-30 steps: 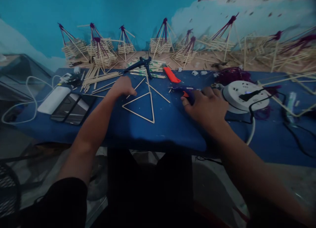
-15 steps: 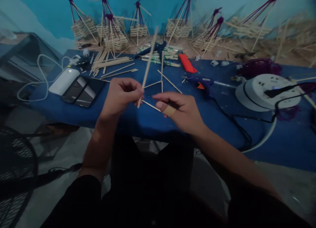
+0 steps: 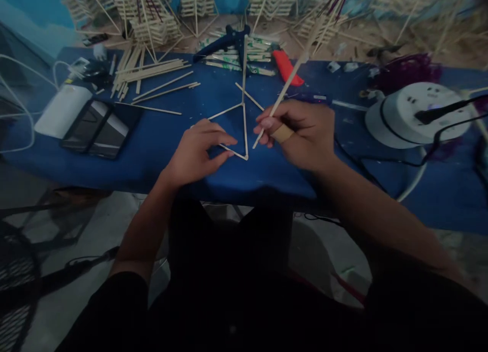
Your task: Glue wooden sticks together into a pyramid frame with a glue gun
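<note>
Closest to my viewpoint I see dark-clothed legs [image 3: 232, 260] under the table edge, and at lower left a black mesh guard [image 3: 17, 270]. Above the edge, over the blue table cover [image 3: 145, 146], I have the left hand [image 3: 194, 154] with thumb and forefinger parted around the near side of a triangular stick frame [image 3: 245, 133]; I cannot tell whether they grip it. The frame lies on the cover between the hands. With the right hand [image 3: 305, 133], its thumb wrapped in a tan strip [image 3: 282, 133], I pinch a thin stick [image 3: 290, 80], tilted up and to the right, its lower end near the frame's right corner.

Off left I make out a dark glossy device [image 3: 99, 128] beside a white block [image 3: 63, 110]; off right, a round white power strip [image 3: 385, 121]. Farther back lie loose sticks [image 3: 152, 72], a red-orange tool [image 3: 285, 67], a dark blue tool [image 3: 244, 47] and purple strands [image 3: 404, 72]. Beyond them, layered stick structures [image 3: 154, 29] stand before the teal wall [image 3: 38, 6].
</note>
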A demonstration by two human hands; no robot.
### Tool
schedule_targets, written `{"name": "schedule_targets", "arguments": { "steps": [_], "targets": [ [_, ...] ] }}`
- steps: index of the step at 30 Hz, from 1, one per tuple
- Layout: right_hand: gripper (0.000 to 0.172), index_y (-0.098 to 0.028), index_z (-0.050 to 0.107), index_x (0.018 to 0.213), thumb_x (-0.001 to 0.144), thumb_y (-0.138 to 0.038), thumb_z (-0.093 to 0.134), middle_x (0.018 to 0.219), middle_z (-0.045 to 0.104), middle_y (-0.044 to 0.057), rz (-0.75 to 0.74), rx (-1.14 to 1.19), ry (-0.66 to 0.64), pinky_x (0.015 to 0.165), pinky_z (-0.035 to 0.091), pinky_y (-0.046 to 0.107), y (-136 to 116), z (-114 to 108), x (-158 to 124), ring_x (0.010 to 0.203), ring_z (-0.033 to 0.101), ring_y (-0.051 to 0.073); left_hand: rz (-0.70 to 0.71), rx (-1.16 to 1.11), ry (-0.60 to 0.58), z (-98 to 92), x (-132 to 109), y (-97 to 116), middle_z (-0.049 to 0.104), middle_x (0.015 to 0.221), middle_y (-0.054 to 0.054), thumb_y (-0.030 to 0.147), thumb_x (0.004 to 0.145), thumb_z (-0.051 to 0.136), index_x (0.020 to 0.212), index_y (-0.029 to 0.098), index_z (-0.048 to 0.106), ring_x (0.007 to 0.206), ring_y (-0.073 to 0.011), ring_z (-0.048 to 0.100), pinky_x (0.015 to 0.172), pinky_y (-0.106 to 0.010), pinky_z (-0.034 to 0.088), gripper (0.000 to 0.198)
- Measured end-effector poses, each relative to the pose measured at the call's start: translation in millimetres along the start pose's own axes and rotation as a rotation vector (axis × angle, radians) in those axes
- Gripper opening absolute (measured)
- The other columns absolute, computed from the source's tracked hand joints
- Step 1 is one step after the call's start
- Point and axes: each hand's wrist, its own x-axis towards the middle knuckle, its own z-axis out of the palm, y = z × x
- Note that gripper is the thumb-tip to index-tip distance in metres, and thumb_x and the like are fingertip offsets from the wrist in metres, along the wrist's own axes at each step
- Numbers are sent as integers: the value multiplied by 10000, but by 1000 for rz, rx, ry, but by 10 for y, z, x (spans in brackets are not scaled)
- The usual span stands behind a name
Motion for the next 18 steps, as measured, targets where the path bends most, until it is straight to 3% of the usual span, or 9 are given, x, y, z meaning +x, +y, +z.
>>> {"name": "schedule_targets", "arguments": {
  "steps": [4,8,13,18],
  "targets": [
    [373,-303,813,896,962,-666,870,804,771,2,-19,56,65,534,570,330,120,23,8,588,672,153,-5,-6,-56,95,-9,-27,889,1156,-75,389,1010,755,1161,270,863,1074,-252,810,1002,-434,643,220],
    [234,-302,816,921,1055,-494,821,790,792,-16,-83,32,-12,580,590,333,114,31,-99,609,704,146,62,17,40,125,-77,16,901,1180,-33,422,1046,748,1124,312,869,1185,-265,820,1133,-499,634,181],
    [397,-305,806,916,983,-695,834,855,797,17,11,-1,-94,671,659,407,95,3,-109,665,721,189,-58,102,-49,153,-69,72,893,1183,-10,413,1083,663,1063,343,878,1246,-303,799,1182,-584,619,227],
    [439,-324,792,908,952,-760,826,898,807,22,83,7,-121,768,711,451,124,-10,-110,752,756,219,-74,137,-90,177,-81,107,886,1178,-24,398,1101,630,1067,332,877,1175,-291,812,1118,-554,648,258]
  ]
}}
